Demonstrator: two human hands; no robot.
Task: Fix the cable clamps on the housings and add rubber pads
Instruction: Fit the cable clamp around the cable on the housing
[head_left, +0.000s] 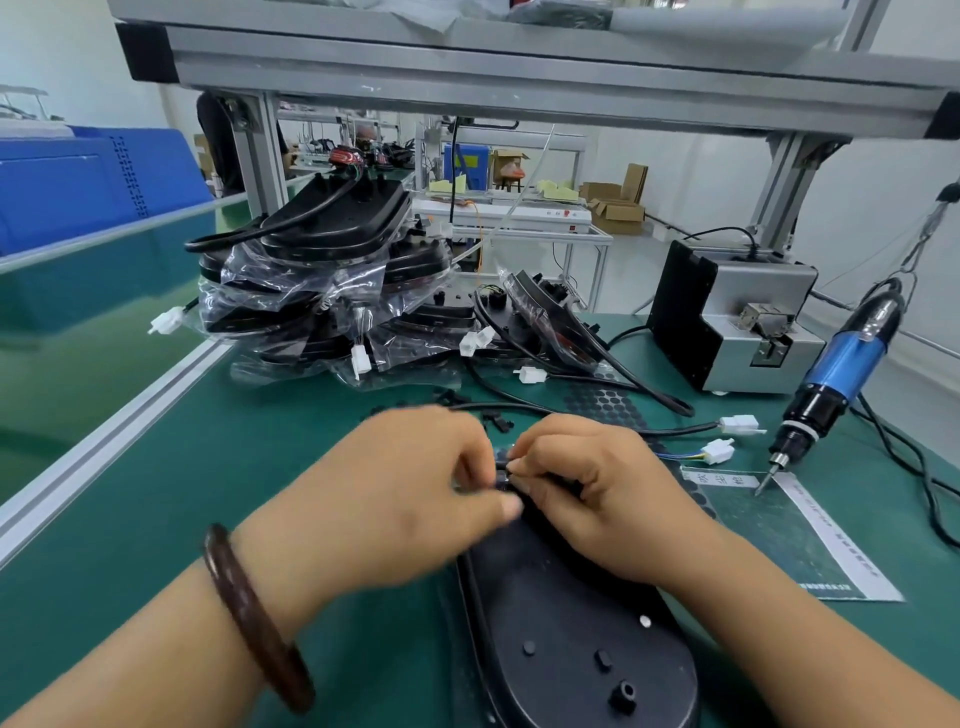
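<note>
Black housing (571, 623), one, lies beneath left hand (415, 493) and right hand (587, 493), both pinching one small clamp (503, 480).

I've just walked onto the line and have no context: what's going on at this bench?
A person is working on a black housing lying on the green mat. Both the left hand and the right hand pinch a small dark part at the housing's far end; motion blur hides what it is. The blue screwdriver hangs untouched at the right, and a pile of bagged housings sits behind.
</note>
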